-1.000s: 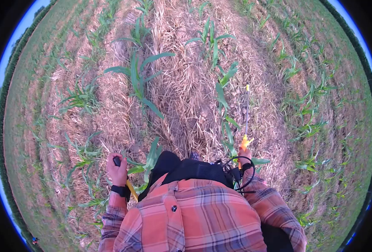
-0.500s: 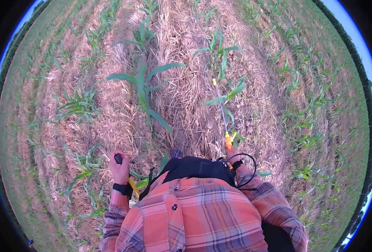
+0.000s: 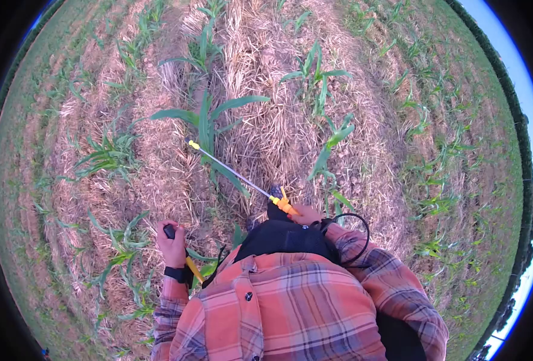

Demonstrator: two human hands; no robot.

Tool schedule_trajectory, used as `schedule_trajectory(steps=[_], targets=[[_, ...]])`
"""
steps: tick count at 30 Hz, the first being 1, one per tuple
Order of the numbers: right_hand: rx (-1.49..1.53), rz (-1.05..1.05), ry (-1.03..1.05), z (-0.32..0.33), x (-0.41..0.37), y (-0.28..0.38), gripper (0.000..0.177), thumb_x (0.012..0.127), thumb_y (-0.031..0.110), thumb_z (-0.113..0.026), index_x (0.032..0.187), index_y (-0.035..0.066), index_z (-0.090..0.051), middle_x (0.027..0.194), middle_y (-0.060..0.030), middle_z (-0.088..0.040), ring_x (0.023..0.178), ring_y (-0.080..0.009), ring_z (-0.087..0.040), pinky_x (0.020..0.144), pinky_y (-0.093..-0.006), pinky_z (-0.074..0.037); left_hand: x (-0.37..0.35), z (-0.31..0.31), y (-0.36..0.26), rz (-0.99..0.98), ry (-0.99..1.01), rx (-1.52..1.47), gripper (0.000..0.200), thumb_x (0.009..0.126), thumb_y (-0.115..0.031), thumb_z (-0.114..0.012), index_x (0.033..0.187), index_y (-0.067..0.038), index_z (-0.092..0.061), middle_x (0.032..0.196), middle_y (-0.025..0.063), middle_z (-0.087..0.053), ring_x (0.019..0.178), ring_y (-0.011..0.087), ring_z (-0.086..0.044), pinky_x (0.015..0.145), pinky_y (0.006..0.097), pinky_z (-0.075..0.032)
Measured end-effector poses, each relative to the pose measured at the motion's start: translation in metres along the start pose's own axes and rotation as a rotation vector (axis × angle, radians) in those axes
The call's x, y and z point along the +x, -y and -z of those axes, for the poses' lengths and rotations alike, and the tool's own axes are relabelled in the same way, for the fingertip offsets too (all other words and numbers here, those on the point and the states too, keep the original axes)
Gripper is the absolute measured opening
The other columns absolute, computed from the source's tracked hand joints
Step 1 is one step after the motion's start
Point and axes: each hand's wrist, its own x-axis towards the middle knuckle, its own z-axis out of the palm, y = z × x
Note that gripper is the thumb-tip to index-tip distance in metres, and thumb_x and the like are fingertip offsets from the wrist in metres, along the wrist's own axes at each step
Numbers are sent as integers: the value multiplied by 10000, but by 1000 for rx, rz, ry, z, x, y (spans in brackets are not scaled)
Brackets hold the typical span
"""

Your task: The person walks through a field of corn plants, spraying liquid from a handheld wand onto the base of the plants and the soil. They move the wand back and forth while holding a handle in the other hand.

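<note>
In the head view my right hand [image 3: 306,215] grips the orange handle of a spray wand [image 3: 236,174] in front of my waist. Its thin metal tube slants up to the left, and the yellow nozzle [image 3: 193,144] is over or beside a leafy green plant [image 3: 204,120]. At lower left my left hand [image 3: 171,246] is closed round the black grip of a pump lever [image 3: 194,269], whose yellow bar runs back toward my side. A black hose [image 3: 365,231] loops near my right wrist. Whether spray leaves the nozzle cannot be seen.
Rows of young corn-like plants [image 3: 320,71] stand ahead and to both sides, with dry straw [image 3: 260,108] on the soil between them. Another plant [image 3: 123,249] grows just left of my left hand. My dark shoe [image 3: 276,192] shows below the wand. Trees line the field's edge.
The wand has swung left, its nozzle going from the right-hand row to the left-hand plant. My right hand has moved inward, toward my body's middle. A foot has come forward.
</note>
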Motion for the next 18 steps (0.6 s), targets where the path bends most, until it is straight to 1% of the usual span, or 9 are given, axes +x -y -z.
schedule_trajectory(steps=[2, 6, 8, 12, 13, 15, 16, 17, 18], targets=[[9, 30, 42, 3, 12, 0, 352, 754, 341, -558, 934, 41, -515, 744, -159, -567, 697, -290, -565, 614, -351, -420, 8, -4, -5, -73, -31, 17, 133, 750, -16, -528, 821, -77, -435, 616, -22, -424, 400, 26, -369, 344, 160, -298], [9, 73, -7, 27, 38, -9, 356, 753, 340, -560, 969, 60, -522, 755, -158, -575, 711, -291, -572, 616, -355, -424, 29, -20, -23, -106, -40, 43, 132, 750, -11, -526, 826, -71, -435, 634, -18, -427, 405, 26, -371, 342, 160, -296], [162, -34, -156, 46, 41, -13, 366, 751, 386, -567, 874, 42, -540, 628, -78, -549, 587, -186, -541, 553, -326, -415, 43, -38, -35, -113, -31, 31, 134, 749, -15, -530, 827, -71, -437, 625, -22, -421, 398, 27, -369, 337, 163, -294], [111, -171, -377, 69, 70, -82, 265, 788, 305, -537, 842, 46, -531, 586, -41, -524, 535, -132, -511, 480, -272, -390, 75, -85, -59, -99, 1, 102, 146, 741, -14, -534, 827, -83, -439, 611, -29, -411, 421, 25, -379, 357, 170, -298], [119, -176, -380, 76, 72, -101, 265, 788, 305, -537, 842, 46, -531, 586, -41, -524, 535, -132, -511, 480, -272, -390, 84, -98, -63, -100, 8, 108, 146, 741, -14, -534, 827, -83, -439, 611, -29, -411, 421, 25, -379, 357, 170, -298], [269, -219, -527, 90, 78, -131, 227, 801, 277, -527, 836, 53, -519, 563, -25, -498, 515, -127, -489, 457, -266, -369, 101, -122, -69, -137, 66, 138, 148, 735, -14, -543, 819, -84, -444, 616, -31, -409, 421, 27, -374, 359, 173, -300], [400, -221, -586, 106, 67, -120, 213, 804, 267, -527, 837, 58, -507, 544, -13, -478, 460, -123, -456, 419, -269, -353, 107, -134, -71, -125, 65, 142, 150, 730, -13, -552, 814, -82, -449, 622, -32, -408, 424, 26, -366, 363, 170, -298], [573, -375, -534, 117, 65, -124, 203, 804, 261, -529, 845, 64, -503, 536, -11, -478, 419, -113, -443, 391, -263, -346, 112, -144, -72, -125, 71, 142, 150, 730, -13, -552, 814, -82, -449, 622, -32, -408, 424, 26, -366, 363, 170, -298], [609, -381, -586, 129, 62, -126, 196, 804, 260, -530, 842, 69, -502, 529, -9, -473, 401, -108, -434, 374, -258, -338, 117, -154, -71, -122, 79, 147, 152, 726, -8, -554, 810, -82, -452, 626, -34, -410, 443, 25, -368, 375, 171, -301]])
